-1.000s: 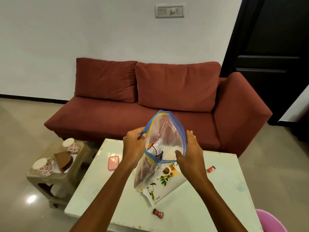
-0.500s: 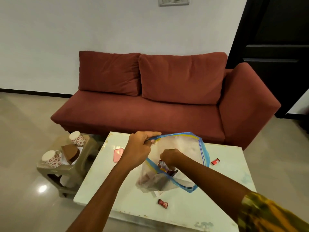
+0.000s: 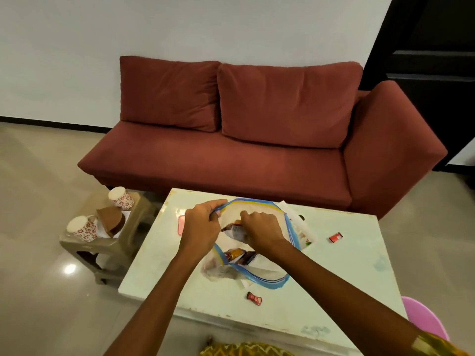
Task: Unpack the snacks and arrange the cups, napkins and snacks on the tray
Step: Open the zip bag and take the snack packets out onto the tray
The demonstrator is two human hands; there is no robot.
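Note:
A clear zip bag with a blue rim (image 3: 259, 274) lies open on the pale table (image 3: 347, 283), over a flower-patterned white tray (image 3: 307, 233). My left hand (image 3: 201, 227) pinches the bag's rim at its far left. My right hand (image 3: 262, 228) is inside the mouth, closed on a snack packet (image 3: 235, 231). More packets (image 3: 239, 255) show through the bag. Two small red sweets lie loose: one near the front (image 3: 254, 298), one at the right (image 3: 336, 237). Two flowered cups (image 3: 120, 198) (image 3: 82, 228) and brown napkins (image 3: 111, 220) sit on a stool (image 3: 108, 247) to the left.
A pink phone (image 3: 181, 224) lies on the table behind my left hand. A red sofa (image 3: 257, 150) stands just beyond the table. A pink seat (image 3: 424, 319) pokes in at the lower right. Shiny floor tiles spread to the left.
The bag was held upright by both hands; it now lies lower on the table. My right hand went into the mouth and gripped a packet, lifting it toward the rim.

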